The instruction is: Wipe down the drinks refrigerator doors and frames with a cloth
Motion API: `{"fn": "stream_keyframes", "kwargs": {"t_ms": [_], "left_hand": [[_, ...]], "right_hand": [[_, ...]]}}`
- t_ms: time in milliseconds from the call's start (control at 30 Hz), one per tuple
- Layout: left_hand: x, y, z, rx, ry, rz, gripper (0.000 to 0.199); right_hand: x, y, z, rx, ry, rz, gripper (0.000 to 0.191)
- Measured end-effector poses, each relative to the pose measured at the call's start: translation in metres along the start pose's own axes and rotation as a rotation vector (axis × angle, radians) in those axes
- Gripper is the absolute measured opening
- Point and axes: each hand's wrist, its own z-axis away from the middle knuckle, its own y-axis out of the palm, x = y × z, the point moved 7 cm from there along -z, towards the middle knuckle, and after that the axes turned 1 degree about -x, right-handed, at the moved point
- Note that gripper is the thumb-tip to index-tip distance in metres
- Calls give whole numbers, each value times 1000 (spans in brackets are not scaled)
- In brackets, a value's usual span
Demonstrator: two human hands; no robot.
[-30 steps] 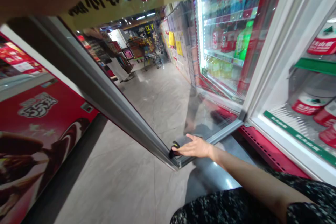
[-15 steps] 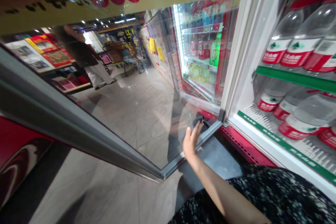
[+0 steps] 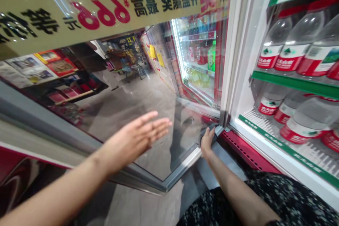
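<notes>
So there's a person at a supermarket drinks fridge, and the tall glass door with a silver metal frame [image 3: 182,164] stands wide open. A cream-yellow banner [image 3: 106,10] across the glass has black characters, 开盖赢奖 and 最高, plus a big pink 666 and 元. The right hand [image 3: 208,141] is at the door's lower corner, fingers pointing up and touching a small black handle [image 3: 209,130], not clamped around it. The left hand [image 3: 135,137] is raised and open in front of the glass, fingers slightly apart, apparently touching nothing. Inside, clear plastic water bottles [image 3: 291,42] with red-and-white labels sit on a white shelf with a green edge [image 3: 296,84], but the small label print is too blurry to read. A dark speckled sleeve [image 3: 278,197] shows at the bottom.
</notes>
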Motion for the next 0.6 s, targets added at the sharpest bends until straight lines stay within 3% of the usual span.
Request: {"fn": "stream_keyframes", "kwargs": {"t_ms": [67, 133, 233, 333, 433, 500, 600], "left_hand": [[-24, 5, 7, -74, 136, 117, 61], [-35, 16, 13, -118, 141, 232, 73], [-31, 41, 15, 43, 11, 358, 83], [-19, 55, 13, 260, -88, 431, 85], [-15, 43, 9, 235, -50, 357, 77], [-15, 32, 11, 152, -55, 245, 68], [-20, 28, 27, 90, -182, 89, 60]], "right_hand": [[26, 9, 15, 13, -39, -21, 71], [62, 16, 28, 50, -172, -23, 67], [99, 20, 64, 173, -541, 34, 65], [91, 15, 119, 467, -1018, 43, 64], [58, 3, 164, 957, -1438, -71, 65], [49, 3, 166, 1146, -1510, -99, 64], [72, 24, 158, 1128, -1473, -73, 57]]}}
